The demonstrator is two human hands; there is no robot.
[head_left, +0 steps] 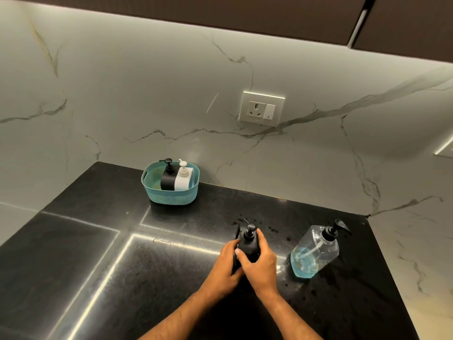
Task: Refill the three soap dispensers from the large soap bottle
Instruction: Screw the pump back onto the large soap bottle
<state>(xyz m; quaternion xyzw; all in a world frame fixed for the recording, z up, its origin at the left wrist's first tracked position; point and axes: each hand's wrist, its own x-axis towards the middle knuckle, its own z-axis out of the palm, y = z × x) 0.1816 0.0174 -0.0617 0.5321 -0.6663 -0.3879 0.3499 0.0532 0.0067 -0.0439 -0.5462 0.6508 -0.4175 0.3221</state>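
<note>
A black soap dispenser with its pump top on stands on the black counter in front of me. My left hand wraps its left side and my right hand wraps its right side and front. To the right stands the large clear soap bottle with a black pump; blue soap fills only its bottom part. At the back, a teal basket holds a second black dispenser and a white dispenser, both upright.
A marble wall runs behind the counter, with a power socket and switch above. Small wet drops speckle the counter around the dispenser and the big bottle. The counter's right edge lies just beyond the bottle.
</note>
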